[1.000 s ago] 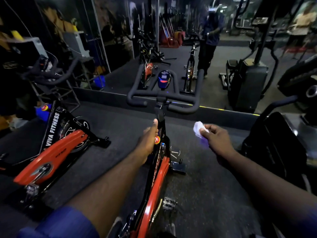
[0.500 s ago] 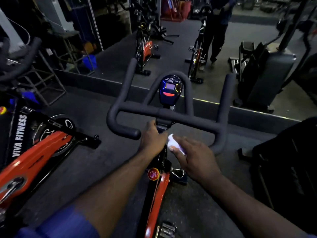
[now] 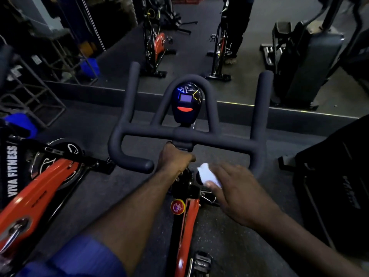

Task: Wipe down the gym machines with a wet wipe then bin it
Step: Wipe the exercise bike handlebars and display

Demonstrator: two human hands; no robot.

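A red and black spin bike (image 3: pixel 186 222) stands right below me, with black padded handlebars (image 3: pixel 199 136) and a small lit console (image 3: pixel 186 102). My left hand (image 3: pixel 173 158) is closed around the handlebar stem just under the crossbar. My right hand (image 3: pixel 237 188) presses a crumpled white wet wipe (image 3: pixel 207 174) against the stem area, to the right of my left hand. A round red knob (image 3: pixel 177 206) sits on the frame below both hands. No bin is in view.
A second red spin bike (image 3: pixel 38 194) marked VIVA FITNESS stands close at the left. A black machine (image 3: pixel 335 176) fills the right side. A wall mirror (image 3: pixel 247 80) ahead reflects bikes, a stepper and a standing person. A metal rack (image 3: pixel 34 92) stands far left.
My right hand brought the wipe in from the right to the stem beside my left hand. My view has come closer to the handlebars and tilted down.
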